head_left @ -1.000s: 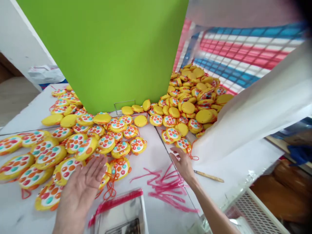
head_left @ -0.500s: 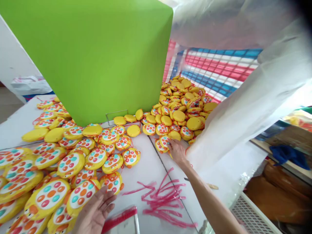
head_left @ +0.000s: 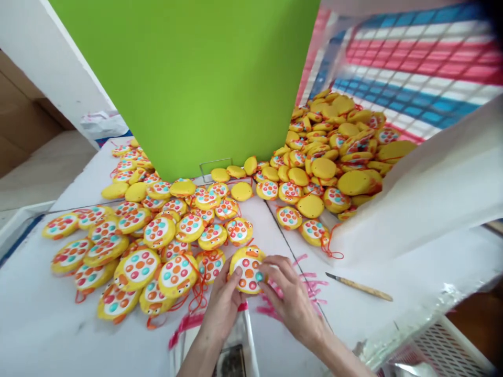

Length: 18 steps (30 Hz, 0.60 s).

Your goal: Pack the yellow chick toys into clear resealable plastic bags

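Note:
My left hand [head_left: 222, 298] and my right hand [head_left: 286, 296] together grip a round yellow chick-shaped toy [head_left: 247, 271] by its opposite edges. Its white face carries red, orange and teal buttons. Below my hands lies a clear plastic bag [head_left: 231, 340] with a red strip along its mouth, partly hidden by my left wrist. Orange cords [head_left: 200, 293] trail from the nearby toys. A large heap of similar toys [head_left: 157, 246] spreads to the left on the white table [head_left: 58, 309], and another heap [head_left: 330, 157] rises to the right.
A green board [head_left: 184, 84] stands behind the heaps, with a striped plastic sheet [head_left: 412, 63] to its right. A wood-handled knife [head_left: 359, 287] lies on the table's right side. Pink strips [head_left: 310, 285] lie near my right hand. A white plastic crate [head_left: 448, 351] sits below the front right edge.
My right hand has left the right heap, and my left hand has moved from the left heap. Both hands now meet on one toy above the bag. The view has shifted slightly.

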Tool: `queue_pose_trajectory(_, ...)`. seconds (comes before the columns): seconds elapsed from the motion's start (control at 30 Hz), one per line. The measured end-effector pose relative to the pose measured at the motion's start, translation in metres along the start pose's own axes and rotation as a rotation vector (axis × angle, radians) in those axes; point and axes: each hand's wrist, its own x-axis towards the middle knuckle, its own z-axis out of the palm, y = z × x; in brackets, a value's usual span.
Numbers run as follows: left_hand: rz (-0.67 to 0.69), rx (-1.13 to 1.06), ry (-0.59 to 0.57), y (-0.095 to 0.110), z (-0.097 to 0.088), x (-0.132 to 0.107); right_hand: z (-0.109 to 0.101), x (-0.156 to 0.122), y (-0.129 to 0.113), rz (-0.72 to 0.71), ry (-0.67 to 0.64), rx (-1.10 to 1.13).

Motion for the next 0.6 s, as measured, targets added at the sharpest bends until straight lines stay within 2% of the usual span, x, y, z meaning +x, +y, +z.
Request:
queue_pose_trajectory(0.07, -0.003, -0.03, 0.047, 0.0, -0.003, -0.002, 0.011, -0.005, 0.0, 0.209, 0.08, 0.225)
queue_pose_trajectory(0.13, -0.002, -0.055, 0.068, 0.0, -0.005, -0.004, 0.019, -0.006, 0.0, 0.376, 0.044, 0.553)
queue_pose_trajectory(0.2, -0.002, -0.066, 0.069, -0.001, -0.007, -0.008, 0.025, -0.004, -0.001, 0.459, -0.024, 0.819)
queue_pose_trajectory(0.23, -0.002, -0.066, 0.071, -0.002, -0.007, -0.009, 0.026, -0.003, -0.002, 0.483, -0.03, 0.885)
queue_pose_trajectory(0.33, 0.003, -0.048, 0.086, -0.004, -0.008, -0.014, 0.028, 0.0, -0.004, 0.547, 0.015, 0.925)
queue_pose_trajectory(0.5, -0.017, -0.043, 0.108, -0.006, -0.011, -0.018, 0.026, 0.002, -0.003, 0.575, -0.05, 0.988)
queue_pose_trajectory(0.6, -0.011, -0.011, 0.089, -0.005, -0.012, -0.019, 0.025, 0.002, -0.004, 0.615, -0.026, 1.012)
